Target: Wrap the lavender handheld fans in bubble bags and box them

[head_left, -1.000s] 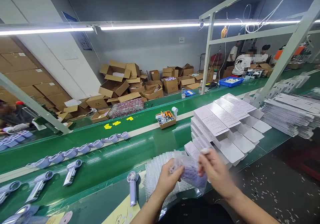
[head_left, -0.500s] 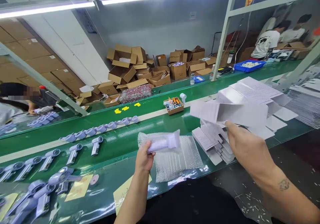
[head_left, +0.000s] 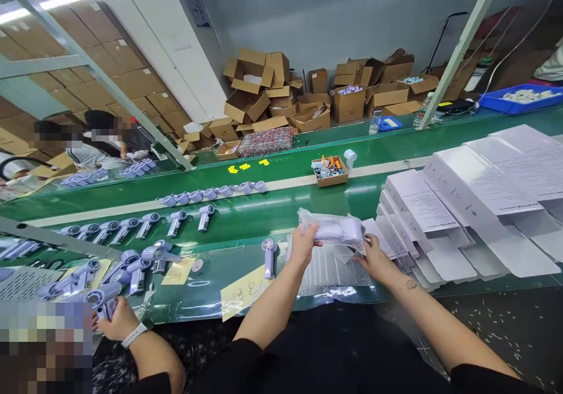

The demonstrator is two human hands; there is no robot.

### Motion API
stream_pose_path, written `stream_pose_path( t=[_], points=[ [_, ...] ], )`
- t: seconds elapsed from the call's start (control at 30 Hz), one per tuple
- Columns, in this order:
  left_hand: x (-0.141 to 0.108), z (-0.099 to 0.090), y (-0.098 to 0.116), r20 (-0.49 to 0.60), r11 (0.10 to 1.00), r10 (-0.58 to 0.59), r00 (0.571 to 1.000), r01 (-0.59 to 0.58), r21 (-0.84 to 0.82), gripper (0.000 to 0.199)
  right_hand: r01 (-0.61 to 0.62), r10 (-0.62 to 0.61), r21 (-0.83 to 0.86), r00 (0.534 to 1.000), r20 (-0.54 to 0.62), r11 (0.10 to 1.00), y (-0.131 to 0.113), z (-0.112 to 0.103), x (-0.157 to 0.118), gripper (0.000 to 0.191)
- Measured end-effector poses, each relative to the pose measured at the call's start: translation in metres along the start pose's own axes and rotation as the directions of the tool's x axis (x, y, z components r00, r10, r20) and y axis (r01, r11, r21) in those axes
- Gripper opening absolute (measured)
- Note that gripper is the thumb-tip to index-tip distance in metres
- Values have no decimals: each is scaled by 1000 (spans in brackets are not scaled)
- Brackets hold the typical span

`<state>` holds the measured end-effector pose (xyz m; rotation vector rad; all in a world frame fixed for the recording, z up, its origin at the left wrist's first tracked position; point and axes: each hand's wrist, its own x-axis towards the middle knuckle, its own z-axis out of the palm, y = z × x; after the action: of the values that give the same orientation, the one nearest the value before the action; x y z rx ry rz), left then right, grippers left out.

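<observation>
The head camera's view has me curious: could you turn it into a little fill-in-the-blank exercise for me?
1. The person's left hand grips a clear plastic bag; the stacked white printed cardboard boxes are nearer the person's ____ hand.
2. The small brown open-topped box with orange pieces showing inside is made of ____.
3. The long, shiny belt in front of the person is coloured ____.
4. The shallow plastic tray of white pieces at far right is coloured ____.

Missing words: right; cardboard; green; blue.
</observation>
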<state>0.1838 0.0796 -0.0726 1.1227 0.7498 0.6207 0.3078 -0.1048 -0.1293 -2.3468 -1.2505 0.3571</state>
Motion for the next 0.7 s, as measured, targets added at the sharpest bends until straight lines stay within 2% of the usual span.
stream_pose_path(
  t=[0.07, 0.1, 0.17, 0.23, 0.27, 0.33, 0.4, 0.47, 0.53, 0.57, 0.6, 0.63, 0.7],
  points=[
    [-3, 3, 5, 35, 950, 147, 989, -151, 275, 29, 21, -15, 122, 999, -51, 992, 14, 9, 2, 37],
    [-5, 4, 9, 72, 871, 238, 968, -246, 424, 25, 52, -41, 160, 997, -72, 986, 18, 12, 3, 35],
    [-10, 13, 15, 202, 610, 402, 893, -426, 668, 18, 128, -104, 205, 987, -123, 970, 21, 19, 8, 30],
    [-12, 29, 16, 358, 313, 465, 810, -529, 789, 14, 192, -149, 218, 969, -199, 957, 21, 27, 14, 30],
    [-11, 39, 16, 425, 193, 449, 787, -549, 813, 13, 208, -153, 218, 957, -245, 954, 22, 32, 17, 32],
    [-5, 59, 17, 520, 28, 355, 777, -564, 825, 15, 232, -150, 215, 928, -341, 949, 27, 43, 20, 33],
    [5, 74, 21, 568, -70, 219, 793, -568, 820, 17, 279, -173, 220, 898, -405, 935, 33, 54, 20, 33],
    [13, 84, 26, 551, -140, 105, 828, -537, 832, 19, 328, -205, 242, 882, -424, 913, 37, 61, 19, 34],
    [15, 89, 26, 500, -208, 88, 862, -475, 855, 21, 332, -193, 289, 888, -418, 898, 39, 63, 19, 36],
    [13, 92, 23, 496, -242, 109, 861, -461, 854, 20, 316, -168, 321, 895, -413, 893, 38, 62, 20, 37],
    [10, 93, 18, 523, -277, 133, 842, -475, 835, 19, 287, -131, 357, 906, -402, 889, 38, 60, 22, 38],
    [5, 95, 12, 579, -313, 144, 802, -519, 796, 17, 253, -98, 391, 922, -374, 885, 37, 58, 23, 37],
    [-2, 97, -3, 739, -368, 95, 667, -666, 649, 16, 176, -41, 450, 955, -293, 875, 36, 52, 25, 34]
  ],
)
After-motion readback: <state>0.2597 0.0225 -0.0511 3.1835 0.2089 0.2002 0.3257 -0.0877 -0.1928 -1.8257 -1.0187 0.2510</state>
